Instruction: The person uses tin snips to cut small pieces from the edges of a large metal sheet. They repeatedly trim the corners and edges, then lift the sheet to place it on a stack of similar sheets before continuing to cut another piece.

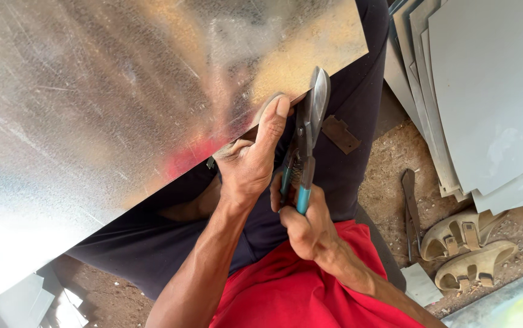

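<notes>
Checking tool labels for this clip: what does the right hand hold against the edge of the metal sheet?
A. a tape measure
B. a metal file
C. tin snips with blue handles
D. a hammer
C: the right hand grips blue-handled tin snips, blades at the galvanized sheet's edge beside the left hand.

Metal sheet (121, 91) on lap, snips (307, 140) at its edge; sheet stack (486, 91) & sandals (465, 249) right.
</notes>
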